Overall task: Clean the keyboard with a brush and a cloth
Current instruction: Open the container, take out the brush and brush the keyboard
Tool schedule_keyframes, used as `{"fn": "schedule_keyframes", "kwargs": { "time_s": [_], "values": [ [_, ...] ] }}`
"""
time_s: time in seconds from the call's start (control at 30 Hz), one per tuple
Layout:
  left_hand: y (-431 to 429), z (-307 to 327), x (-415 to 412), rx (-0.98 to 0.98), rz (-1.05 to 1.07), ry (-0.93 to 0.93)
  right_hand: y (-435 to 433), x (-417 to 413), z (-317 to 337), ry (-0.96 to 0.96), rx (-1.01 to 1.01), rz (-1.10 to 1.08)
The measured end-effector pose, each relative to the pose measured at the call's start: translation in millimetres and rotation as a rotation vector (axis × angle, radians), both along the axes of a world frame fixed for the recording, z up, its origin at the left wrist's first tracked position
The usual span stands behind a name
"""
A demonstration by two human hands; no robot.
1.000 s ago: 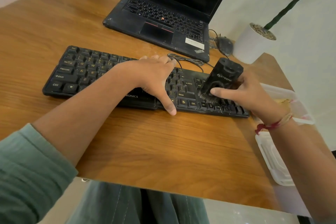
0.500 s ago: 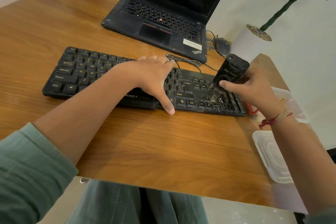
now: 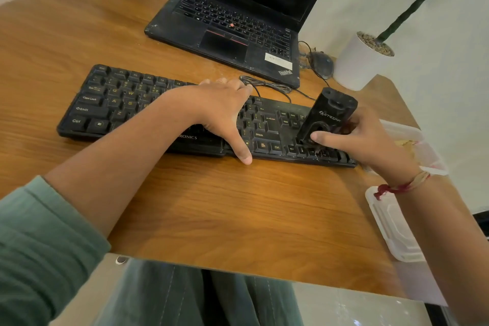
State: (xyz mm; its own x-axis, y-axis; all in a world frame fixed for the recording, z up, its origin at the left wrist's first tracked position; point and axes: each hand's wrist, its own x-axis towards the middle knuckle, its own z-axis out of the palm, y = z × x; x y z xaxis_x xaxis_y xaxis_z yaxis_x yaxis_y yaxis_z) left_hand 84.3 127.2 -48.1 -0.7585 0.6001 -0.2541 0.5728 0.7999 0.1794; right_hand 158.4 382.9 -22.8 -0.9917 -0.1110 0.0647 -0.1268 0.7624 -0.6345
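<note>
Black keyboard (image 3: 127, 103): head view; it lies across the wooden table (image 3: 238, 206), long axis running 9 to 3 o'clock.
Left hand (image 3: 219, 111): rests flat on the keyboard's middle, fingers straight toward 12 o'clock, thumb spread to the near edge.
Right hand (image 3: 357, 140): at the 3 o'clock end, fingers and thumb curled round the brush (image 3: 328, 116).
Brush: bristles down on the arrow keys, handle top tipped toward 1 o'clock.
Relation: most keys lie toward 9 o'clock of the bristles, along the long axis. The right hand is nearer, but the left hand covers the middle and probably must shift.
Plastic container (image 3: 407, 131): at 3 o'clock of the keyboard; whether the cloth is inside, I cannot tell.
</note>
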Motion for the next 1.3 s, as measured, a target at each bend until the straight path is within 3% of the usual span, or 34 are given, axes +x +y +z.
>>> {"fn": "schedule_keyframes", "kwargs": {
  "time_s": [0.13,0.23,0.37,0.43,0.6,0.83,1.03,1.13,1.23,1.3],
  "values": [
    [0.6,0.7,0.5,0.001,0.001,0.0,7.0,-7.0,1.1,0.079,0.073,-0.186],
    [0.8,0.1,1.4,0.006,0.001,-0.008,-0.7,-4.4,3.0,0.161,0.148,-0.149],
    [0.7,1.5,1.7,-0.003,0.007,-0.014,-10.3,6.6,4.5,0.003,-0.077,0.032],
    [0.4,1.7,1.1,-0.009,0.005,-0.011,-6.1,4.3,2.7,-0.009,0.038,0.0],
    [0.4,0.1,0.6,-0.011,-0.001,-0.006,-2.2,1.3,6.1,0.201,0.253,-0.144],
    [1.2,-0.3,0.7,-0.01,0.017,-0.018,-24.8,33.3,-2.3,0.042,-0.116,0.042],
    [0.8,0.6,1.2,-0.015,0.012,-0.003,-8.9,23.6,-9.3,0.214,0.067,-0.208],
    [0.7,0.3,1.3,-0.018,0.011,0.008,-17.6,31.6,-15.8,0.213,0.083,-0.127],
    [1.1,0.7,1.8,-0.017,0.015,-0.014,-17.4,34.8,-9.1,0.122,-0.044,-0.102],
    [1.1,1.3,2.1,-0.021,0.015,-0.021,-9.3,30.4,-4.9,0.163,0.033,-0.132]
  ]
}}
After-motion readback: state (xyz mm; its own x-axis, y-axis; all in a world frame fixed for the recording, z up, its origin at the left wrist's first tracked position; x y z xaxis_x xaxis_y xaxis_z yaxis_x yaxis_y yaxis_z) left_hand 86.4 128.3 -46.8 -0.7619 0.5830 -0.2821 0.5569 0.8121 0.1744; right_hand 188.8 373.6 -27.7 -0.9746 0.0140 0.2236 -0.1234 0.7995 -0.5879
